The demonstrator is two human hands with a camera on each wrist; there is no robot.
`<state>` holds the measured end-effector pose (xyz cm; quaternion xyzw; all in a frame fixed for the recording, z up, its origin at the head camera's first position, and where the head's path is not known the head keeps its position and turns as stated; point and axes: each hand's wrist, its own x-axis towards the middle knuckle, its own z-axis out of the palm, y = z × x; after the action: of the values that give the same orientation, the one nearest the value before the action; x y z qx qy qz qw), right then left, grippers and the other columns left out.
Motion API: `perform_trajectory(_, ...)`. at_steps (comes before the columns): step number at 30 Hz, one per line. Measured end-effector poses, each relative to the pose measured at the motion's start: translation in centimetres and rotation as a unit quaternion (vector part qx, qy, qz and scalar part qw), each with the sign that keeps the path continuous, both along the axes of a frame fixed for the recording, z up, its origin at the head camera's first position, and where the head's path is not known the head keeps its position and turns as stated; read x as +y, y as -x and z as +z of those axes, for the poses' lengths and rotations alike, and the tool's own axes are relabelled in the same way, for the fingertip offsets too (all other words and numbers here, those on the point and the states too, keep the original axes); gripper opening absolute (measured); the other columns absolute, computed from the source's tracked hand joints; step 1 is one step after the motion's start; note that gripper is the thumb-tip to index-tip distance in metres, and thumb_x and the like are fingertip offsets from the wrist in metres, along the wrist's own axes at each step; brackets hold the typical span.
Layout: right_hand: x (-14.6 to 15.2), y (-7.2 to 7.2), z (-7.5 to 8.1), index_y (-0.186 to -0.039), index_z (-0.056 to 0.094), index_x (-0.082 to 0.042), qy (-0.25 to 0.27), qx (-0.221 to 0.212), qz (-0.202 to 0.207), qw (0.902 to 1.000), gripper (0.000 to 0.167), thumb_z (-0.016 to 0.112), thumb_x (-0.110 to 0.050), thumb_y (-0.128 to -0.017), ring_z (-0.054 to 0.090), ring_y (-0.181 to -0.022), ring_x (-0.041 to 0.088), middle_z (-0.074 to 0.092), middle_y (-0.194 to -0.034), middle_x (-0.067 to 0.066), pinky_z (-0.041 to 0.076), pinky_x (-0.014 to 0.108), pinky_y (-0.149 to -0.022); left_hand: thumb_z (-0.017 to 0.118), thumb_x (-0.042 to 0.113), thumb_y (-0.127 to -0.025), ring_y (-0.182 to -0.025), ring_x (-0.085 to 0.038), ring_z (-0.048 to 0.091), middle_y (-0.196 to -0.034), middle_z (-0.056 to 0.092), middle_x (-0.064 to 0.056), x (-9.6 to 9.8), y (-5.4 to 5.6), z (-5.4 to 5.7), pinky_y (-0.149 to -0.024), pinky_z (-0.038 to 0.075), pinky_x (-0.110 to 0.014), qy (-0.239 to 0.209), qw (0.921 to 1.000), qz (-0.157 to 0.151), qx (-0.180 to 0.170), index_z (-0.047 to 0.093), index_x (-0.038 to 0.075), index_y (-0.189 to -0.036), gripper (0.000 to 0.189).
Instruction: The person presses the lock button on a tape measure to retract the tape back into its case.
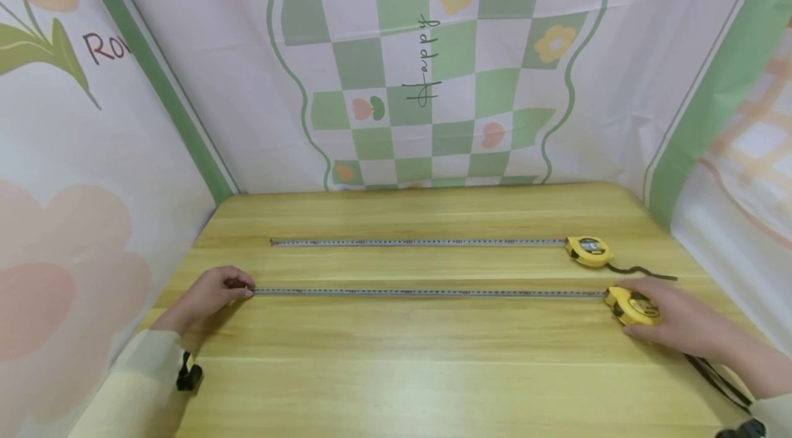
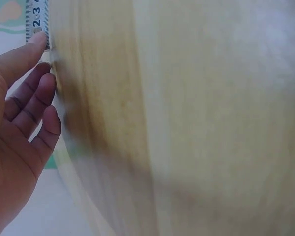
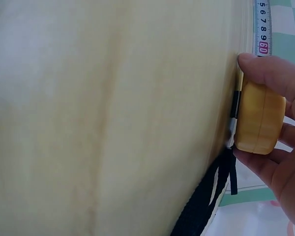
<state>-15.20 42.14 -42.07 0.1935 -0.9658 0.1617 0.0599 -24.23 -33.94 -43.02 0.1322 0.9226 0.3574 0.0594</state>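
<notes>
My right hand [image 1: 680, 314] grips the yellow case of a tape measure [image 1: 632, 307] at the right side of the table. Its blade [image 1: 433, 293] runs straight across to the left, where my left hand [image 1: 213, 292] pinches the end between thumb and fingers. In the left wrist view the thumb [image 2: 38, 42] presses on the blade near its low numbers. The right wrist view has the blade [image 3: 263, 29] leaving the case [image 3: 259, 118] just past a red 60 mark. A black strap [image 3: 201, 196] hangs from this case.
Farther back lies a second yellow tape measure [image 1: 589, 252], its blade [image 1: 421, 243] also drawn out to the left, nearly parallel to the first. Its black cord [image 1: 643, 273] trails right. Printed cloth [image 1: 427, 67] stands behind the wooden table [image 1: 396, 362] and along both sides.
</notes>
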Motion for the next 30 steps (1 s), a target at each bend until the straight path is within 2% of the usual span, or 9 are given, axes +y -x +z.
perform_trajectory(3,0.1,0.1,-0.1,-0.127,0.053,0.005,0.000,0.010,0.006,0.9999,0.076,0.089,-0.024,-0.067,0.055,-0.106,0.048,0.057,-0.120,0.030,0.031,0.015,-0.100,0.070,0.009,-0.090,-0.089,-0.020,0.059,-0.096,0.066,-0.005,0.1,0.0,0.0,-0.072,0.051,-0.026,0.006,1.0000,0.004,-0.002,0.071,0.005,-0.100,0.011)
perform_trajectory(4,0.1,0.1,0.0,-0.127,0.053,0.005,-0.002,0.011,0.006,0.9999,0.076,0.089,-0.024,-0.067,0.055,-0.106,0.048,0.057,-0.120,0.030,0.030,0.012,-0.098,0.070,0.009,-0.090,-0.089,-0.019,0.059,-0.096,0.066,-0.004,0.1,0.0,0.0,-0.073,0.051,-0.026,0.007,1.0000,0.004,-0.003,0.071,0.005,-0.100,0.011)
perform_trajectory(5,0.1,0.2,0.0,-0.127,0.054,0.005,-0.001,0.010,0.006,0.9999,0.076,0.090,-0.024,-0.066,0.055,-0.106,0.048,0.057,-0.120,0.030,0.030,0.012,-0.098,0.070,0.009,-0.090,-0.089,-0.019,0.059,-0.096,0.066,-0.005,0.1,0.0,0.1,-0.072,0.051,-0.027,0.009,1.0000,0.003,-0.003,0.071,0.005,-0.100,0.011)
perform_trajectory(8,0.1,0.3,0.1,-0.126,0.054,0.005,-0.012,0.009,0.004,0.9999,0.076,0.090,-0.024,-0.066,0.056,-0.105,0.048,0.058,-0.119,0.030,0.046,0.040,-0.093,0.069,0.010,-0.090,-0.088,-0.020,0.059,-0.096,0.065,-0.005,0.1,-0.1,0.2,-0.071,0.051,-0.027,0.007,1.0000,0.002,-0.004,0.071,0.005,-0.100,0.011)
perform_trajectory(11,0.0,0.5,0.2,-0.125,0.055,0.005,-0.017,0.012,0.004,0.9998,0.076,0.091,-0.025,-0.064,0.057,-0.103,0.048,0.059,-0.117,0.029,0.045,0.060,-0.080,0.070,0.011,-0.090,-0.088,-0.020,0.059,-0.095,0.065,-0.005,0.2,-0.1,0.3,-0.070,0.051,-0.028,0.004,1.0000,-0.002,-0.003,0.070,0.004,-0.100,0.012)
perform_trajectory(17,0.0,0.6,0.3,-0.124,0.054,0.007,-0.006,0.009,0.005,0.9999,0.077,0.091,-0.023,-0.064,0.056,-0.099,0.051,0.058,-0.115,0.032,0.044,0.066,-0.080,0.070,0.012,-0.090,-0.085,-0.020,0.058,-0.093,0.065,-0.004,0.1,-0.2,0.4,-0.068,0.051,-0.028,0.002,1.0000,-0.003,-0.003,0.070,0.005,-0.100,0.012)
perform_trajectory(24,0.1,0.9,0.5,-0.122,0.055,0.009,-0.029,0.054,0.011,0.9980,0.079,0.092,-0.019,-0.059,0.061,-0.089,0.036,0.061,-0.107,0.025,0.049,0.057,-0.074,0.070,0.010,-0.090,-0.082,-0.021,0.057,-0.089,0.064,-0.004,0.0,0.0,0.6,-0.063,0.051,-0.028,-0.001,1.0000,-0.002,-0.001,0.070,0.004,-0.099,0.011)
perform_trajectory(29,0.2,1.2,0.7,-0.122,0.053,0.012,-0.022,0.075,0.017,0.9968,0.079,0.091,-0.011,-0.056,0.058,-0.094,0.044,0.059,-0.109,0.030,0.046,0.056,-0.076,0.068,0.008,-0.091,-0.081,-0.022,0.057,-0.087,0.064,-0.005,0.0,0.0,0.9,-0.061,0.052,-0.029,-0.002,1.0000,0.001,-0.003,0.069,0.004,-0.101,0.011)
perform_trajectory(30,0.2,1.2,0.7,-0.123,0.053,0.012,-0.019,0.076,0.017,0.9967,0.079,0.091,-0.010,-0.057,0.058,-0.096,0.045,0.059,-0.110,0.030,0.047,0.052,-0.084,0.068,0.008,-0.091,-0.081,-0.022,0.057,-0.087,0.064,-0.005,0.0,0.0,0.9,-0.061,0.052,-0.029,-0.001,1.0000,-0.001,-0.001,0.069,0.004,-0.101,0.011)
